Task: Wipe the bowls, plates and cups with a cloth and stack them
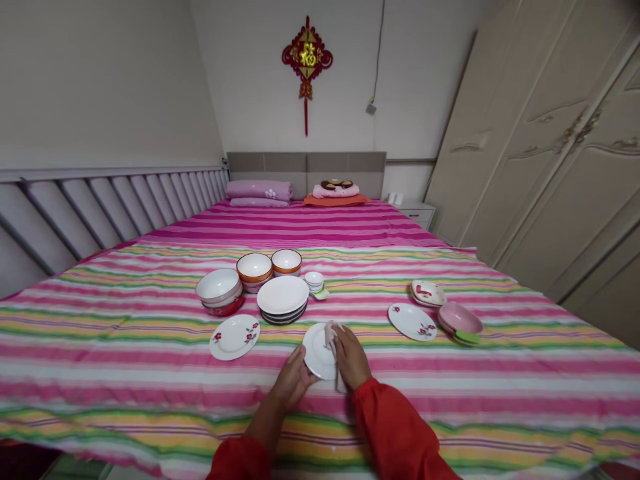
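Note:
My left hand (294,380) grips the near-left rim of a small white plate (317,350) held just above the striped bedspread. My right hand (351,357) presses a pale cloth (331,335) against the plate's right side, fingers closed over the cloth. Both arms wear red sleeves. Just beyond the plate stands a stack of white plates (283,298). A flowered plate (234,337) lies to the left, another flowered plate (413,321) to the right.
On the striped bedspread (125,347) stand stacked bowls (219,291), two orange-rimmed bowls (255,268), small cups (315,280), a pink bowl (460,320) and a small dish (428,293). Pillows lie at the headboard; a wardrobe (550,153) stands on the right.

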The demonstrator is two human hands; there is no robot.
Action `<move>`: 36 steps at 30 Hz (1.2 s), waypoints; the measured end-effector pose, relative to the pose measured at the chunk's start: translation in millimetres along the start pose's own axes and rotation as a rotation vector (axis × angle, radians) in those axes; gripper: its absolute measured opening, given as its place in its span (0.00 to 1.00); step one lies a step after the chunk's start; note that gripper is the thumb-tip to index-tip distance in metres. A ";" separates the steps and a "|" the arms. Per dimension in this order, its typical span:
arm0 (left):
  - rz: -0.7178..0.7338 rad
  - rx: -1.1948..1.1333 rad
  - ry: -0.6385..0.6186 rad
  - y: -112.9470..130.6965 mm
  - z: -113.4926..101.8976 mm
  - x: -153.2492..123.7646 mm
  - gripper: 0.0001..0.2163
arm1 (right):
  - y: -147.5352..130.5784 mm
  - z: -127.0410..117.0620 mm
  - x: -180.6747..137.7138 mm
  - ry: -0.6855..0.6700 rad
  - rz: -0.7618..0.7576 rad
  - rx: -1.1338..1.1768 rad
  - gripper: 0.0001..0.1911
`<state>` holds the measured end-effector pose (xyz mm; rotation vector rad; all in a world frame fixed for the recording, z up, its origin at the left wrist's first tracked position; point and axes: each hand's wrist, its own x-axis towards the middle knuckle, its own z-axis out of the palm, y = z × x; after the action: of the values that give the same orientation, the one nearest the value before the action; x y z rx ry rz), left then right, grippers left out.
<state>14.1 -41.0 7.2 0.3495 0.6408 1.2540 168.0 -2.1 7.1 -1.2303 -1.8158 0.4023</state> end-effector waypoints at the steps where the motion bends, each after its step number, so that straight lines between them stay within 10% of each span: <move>1: 0.002 -0.002 -0.008 0.0 -0.9 0.1 0.21 | -3.0 4.0 9.6 -0.006 0.003 -0.017 0.20; 10: 0.114 -0.040 -0.017 -4.9 -11.8 7.7 0.16 | -46.7 33.8 -1.6 -0.122 -0.294 -0.071 0.22; 18: 0.040 -0.012 -0.040 -7.1 -16.0 8.2 0.11 | -14.4 16.3 -73.0 0.018 -0.352 -0.088 0.31; 28: -0.007 -0.009 -0.011 -2.4 -7.2 5.2 0.24 | -0.1 12.7 9.2 0.022 -0.001 -0.082 0.23; 36: 0.084 -0.032 -0.049 -4.4 -15.3 9.9 0.23 | -42.9 36.0 -0.5 -0.107 -0.268 -0.198 0.23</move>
<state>9.7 -34.3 -9.7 0.3829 0.5683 1.3306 114.1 -15.0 15.6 -1.0922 -2.1207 0.1417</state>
